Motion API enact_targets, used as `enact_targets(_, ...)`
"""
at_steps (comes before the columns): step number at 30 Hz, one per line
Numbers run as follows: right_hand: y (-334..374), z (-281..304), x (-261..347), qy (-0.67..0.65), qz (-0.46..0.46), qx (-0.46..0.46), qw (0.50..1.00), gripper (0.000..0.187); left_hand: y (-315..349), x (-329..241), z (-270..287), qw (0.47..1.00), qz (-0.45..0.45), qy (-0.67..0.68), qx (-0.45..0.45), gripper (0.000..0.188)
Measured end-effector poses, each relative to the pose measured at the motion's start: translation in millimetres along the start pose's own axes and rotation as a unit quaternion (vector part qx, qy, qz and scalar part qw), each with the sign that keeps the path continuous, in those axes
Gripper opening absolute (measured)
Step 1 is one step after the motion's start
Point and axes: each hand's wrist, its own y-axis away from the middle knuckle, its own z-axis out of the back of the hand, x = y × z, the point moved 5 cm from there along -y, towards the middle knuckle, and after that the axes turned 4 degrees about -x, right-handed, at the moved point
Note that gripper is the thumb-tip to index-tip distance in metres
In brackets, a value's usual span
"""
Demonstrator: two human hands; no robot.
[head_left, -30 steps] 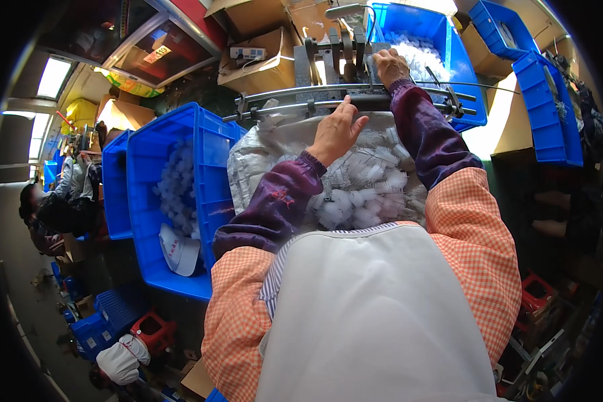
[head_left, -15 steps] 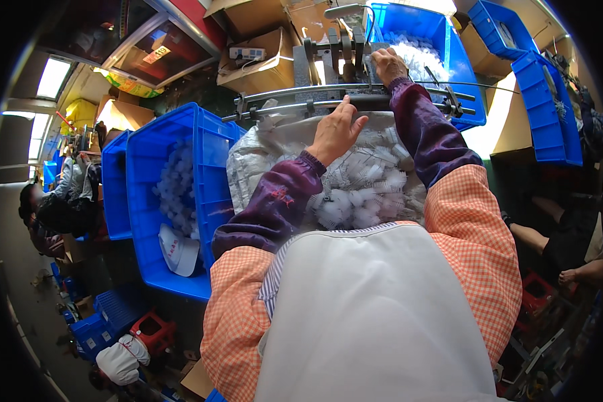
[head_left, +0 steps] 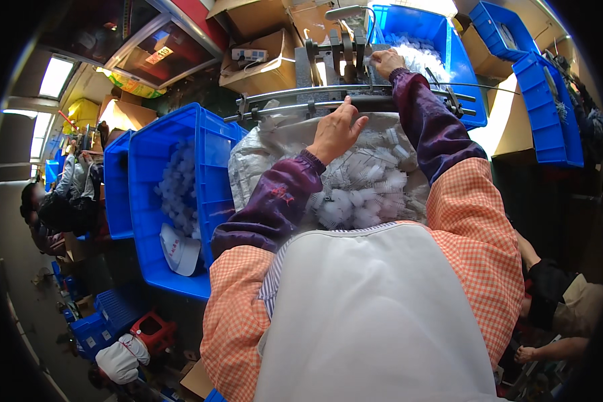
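Hands split: left hand point(head_left: 336, 131) lies open on the white plastic parts point(head_left: 365, 184) in the sack; right hand point(head_left: 387, 61) pinches 1 part at the machine point(head_left: 338, 57). Feeding step; next needs another part picked.

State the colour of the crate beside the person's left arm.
Bright blue crate, clearest in the head view.
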Motion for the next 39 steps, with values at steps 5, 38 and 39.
enact_targets(5, 12, 8, 7, 0.042, -0.043, -0.006, 0.998, 0.025, 1, 0, 1, 1.0, 0.019, 0.003, 0.012, 0.034)
enact_targets(38, 43, 14, 19, 0.104, -0.01, -0.078, 0.991, 0.027, 75, 79, 31, 0.969, 0.119, -0.031, 0.213, 0.028)
enact_targets(39, 41, 13, 8, 0.075, -0.003, -0.109, 0.991, 0.027, 72, 77, 32, 0.972, 0.127, -0.013, 0.199, 0.028)
